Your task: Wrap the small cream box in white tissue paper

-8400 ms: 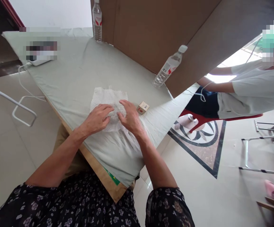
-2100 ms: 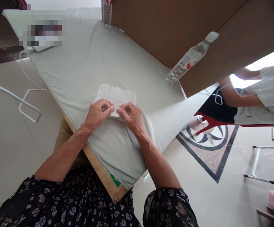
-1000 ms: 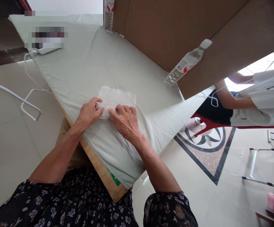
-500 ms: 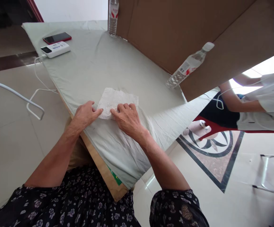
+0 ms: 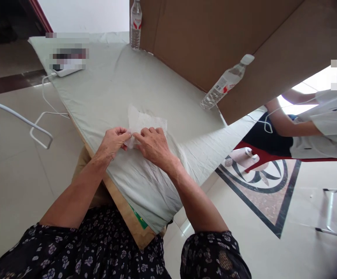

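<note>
A thin white tissue [image 5: 149, 119] lies partly spread on the cloth-covered table [image 5: 104, 89], its near-left part lifted and creased. At that left edge, my left hand [image 5: 115, 142] is closed, pinching the tissue between thumb and fingers. My right hand [image 5: 153, 145] rests over the near part of the tissue with its fingers curled; thumb and forefinger are closed on it, close to my left fingertips. Both hands hide some of the tissue's near edge.
A clear water bottle [image 5: 223, 85] leans against a big cardboard panel [image 5: 197, 42]; another bottle [image 5: 136, 27] stands farther back. A white device [image 5: 66, 71] with a cable sits at the far left, partly blurred. Another person's arm [image 5: 293, 120] shows at the right.
My left hand has moved right and closed on the tissue's left edge, lifting and creasing it. My right hand has stayed nearly in place on the tissue.
</note>
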Demonstrator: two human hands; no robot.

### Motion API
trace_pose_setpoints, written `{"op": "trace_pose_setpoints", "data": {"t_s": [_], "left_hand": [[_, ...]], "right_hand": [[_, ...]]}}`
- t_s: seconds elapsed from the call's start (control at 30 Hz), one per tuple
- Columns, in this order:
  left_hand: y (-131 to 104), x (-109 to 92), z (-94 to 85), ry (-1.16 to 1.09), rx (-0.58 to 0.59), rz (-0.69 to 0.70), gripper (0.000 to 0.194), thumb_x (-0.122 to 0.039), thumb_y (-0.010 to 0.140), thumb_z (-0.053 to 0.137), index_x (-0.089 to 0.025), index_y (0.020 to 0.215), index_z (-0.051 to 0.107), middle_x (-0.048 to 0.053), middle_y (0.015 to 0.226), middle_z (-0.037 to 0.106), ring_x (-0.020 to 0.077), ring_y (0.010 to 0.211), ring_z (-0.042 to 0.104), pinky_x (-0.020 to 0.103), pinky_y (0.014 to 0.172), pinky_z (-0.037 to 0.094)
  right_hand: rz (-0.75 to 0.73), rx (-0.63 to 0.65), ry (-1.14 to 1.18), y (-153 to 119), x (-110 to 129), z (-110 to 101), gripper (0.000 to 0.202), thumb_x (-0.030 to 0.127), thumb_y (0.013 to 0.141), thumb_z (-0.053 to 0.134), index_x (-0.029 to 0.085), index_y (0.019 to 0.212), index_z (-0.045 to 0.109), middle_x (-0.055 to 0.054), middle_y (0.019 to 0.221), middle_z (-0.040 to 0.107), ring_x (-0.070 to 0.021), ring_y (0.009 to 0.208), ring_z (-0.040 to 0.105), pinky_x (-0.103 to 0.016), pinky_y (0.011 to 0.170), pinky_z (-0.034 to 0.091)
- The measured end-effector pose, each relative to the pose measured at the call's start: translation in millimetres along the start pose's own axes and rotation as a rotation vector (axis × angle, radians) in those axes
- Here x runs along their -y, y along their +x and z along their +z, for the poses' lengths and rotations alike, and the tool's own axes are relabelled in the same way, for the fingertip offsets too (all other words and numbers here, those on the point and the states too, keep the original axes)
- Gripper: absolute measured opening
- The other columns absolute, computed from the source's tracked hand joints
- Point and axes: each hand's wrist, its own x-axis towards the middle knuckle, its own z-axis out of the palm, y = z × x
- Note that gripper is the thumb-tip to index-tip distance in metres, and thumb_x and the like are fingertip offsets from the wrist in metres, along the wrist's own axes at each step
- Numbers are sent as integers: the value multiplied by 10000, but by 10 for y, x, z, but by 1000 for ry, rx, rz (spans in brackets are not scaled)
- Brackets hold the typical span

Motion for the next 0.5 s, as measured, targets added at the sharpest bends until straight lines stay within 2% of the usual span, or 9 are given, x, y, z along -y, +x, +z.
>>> {"op": "trace_pose_setpoints", "data": {"t_s": [0.07, 0.17, 0.27, 0.37, 0.43, 0.5], "left_hand": [[9, 0, 48, 25, -1, 38, 173, -270, 631, 697, -178, 734, 593, -34, 589, 596, 96, 473, 512, 204, 407, 418], [-3, -24, 78, 138, 38, 80, 186, -274, 634, 680, -162, 778, 644, -18, 610, 622, 109, 497, 531, 213, 431, 433], [-31, -81, 32, 345, 200, 170, 210, -267, 669, 626, -159, 834, 700, -2, 696, 669, 139, 605, 605, 247, 556, 516], [-42, -135, -40, 617, 369, 368, 251, -235, 720, 527, -174, 851, 732, 14, 797, 702, 171, 731, 643, 291, 693, 547], [-39, -139, -54, 781, 391, 493, 310, -215, 770, 474, -172, 899, 752, 42, 862, 717, 194, 801, 656, 327, 773, 551], [-36, -106, -35, 904, 336, 575, 345, -223, 832, 453, -158, 965, 765, 78, 916, 715, 216, 848, 662, 366, 834, 550]], "right_hand": [[36, -4, 34, 3, 12, -3, 311, 263, 1035, 581, 175, 1332, 603, -128, 1198, 734, -276, 1068, 601, -391, 854, 311], [73, -10, 81, 10, 34, 12, 267, 231, 1016, 582, 137, 1264, 611, -139, 1192, 746, -283, 1070, 620, -394, 874, 327], [86, -46, 123, -3, 31, 46, 208, 202, 996, 569, 145, 1187, 631, -133, 1140, 759, -282, 1044, 639, -400, 890, 347], [67, -82, 232, -93, -16, 74, 234, 198, 960, 591, 172, 1186, 644, -116, 1160, 766, -281, 1086, 655, -412, 948, 381], [60, -164, 340, -221, -75, 86, 270, 213, 938, 613, 205, 1204, 654, -106, 1265, 747, -283, 1209, 637, -431, 1030, 394], [156, -317, 430, -393, -154, 94, 262, 243, 931, 624, 222, 1187, 672, -110, 1362, 707, -286, 1323, 591, -455, 1098, 392]]}}
